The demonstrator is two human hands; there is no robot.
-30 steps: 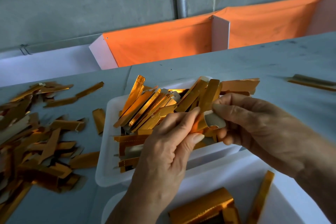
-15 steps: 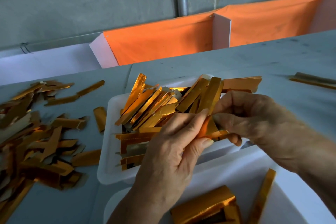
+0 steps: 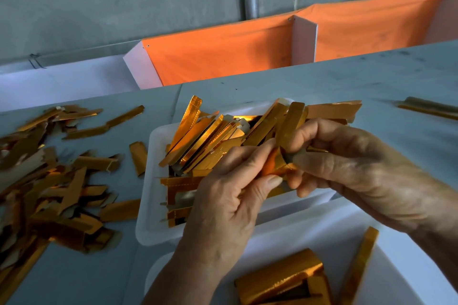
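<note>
Partly out of sight
The left hand (image 3: 223, 210) and right hand (image 3: 359, 168) cover most of the gold strip (image 3: 277, 164); the loose pile (image 3: 49, 193) blurs off the left edge; the bottom edge cuts the near tray (image 3: 329, 235).

glossy gold foil-card strips (image 3: 198, 141); smooth white tray (image 3: 151, 205), probably plastic.
</note>
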